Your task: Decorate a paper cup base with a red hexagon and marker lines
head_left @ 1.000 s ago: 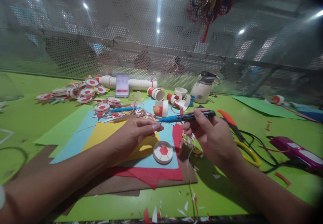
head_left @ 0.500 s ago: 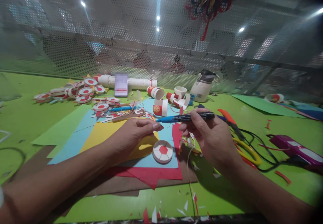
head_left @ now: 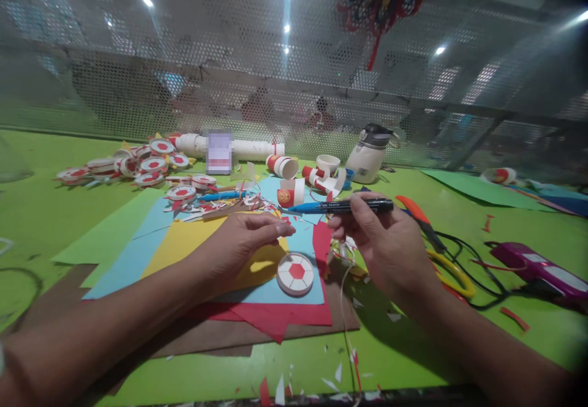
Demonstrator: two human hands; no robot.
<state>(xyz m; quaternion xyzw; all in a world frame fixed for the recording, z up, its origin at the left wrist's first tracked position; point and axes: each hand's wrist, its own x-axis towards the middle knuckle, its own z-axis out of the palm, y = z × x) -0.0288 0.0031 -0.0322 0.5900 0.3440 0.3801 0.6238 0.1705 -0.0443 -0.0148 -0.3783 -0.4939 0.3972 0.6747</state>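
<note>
My right hand point(head_left: 383, 245) is closed around a black marker with a blue end point(head_left: 342, 206), held level above the table and pointing left. My left hand point(head_left: 245, 242) hovers over the yellow paper point(head_left: 184, 245) with its fingers pinched together near the marker's blue tip; whether they hold anything I cannot make out. Below and between my hands a round white-and-red paper disc point(head_left: 296, 273) lies on the light blue paper point(head_left: 275, 291), which rests on red paper point(head_left: 275, 318).
Several similar discs point(head_left: 138, 168) are piled at the back left beside a white tube point(head_left: 250, 149). Cut paper cups point(head_left: 287, 167) and a white bottle point(head_left: 370, 156) stand behind. Orange-handled scissors point(head_left: 420, 217), yellow scissors point(head_left: 452, 272) and a purple glue gun point(head_left: 537, 269) lie to the right. Paper scraps litter the front edge.
The marker has lifted slightly and my left fingertips have drawn a little away from its tip. The view has drifted slightly; the disc and papers stay put.
</note>
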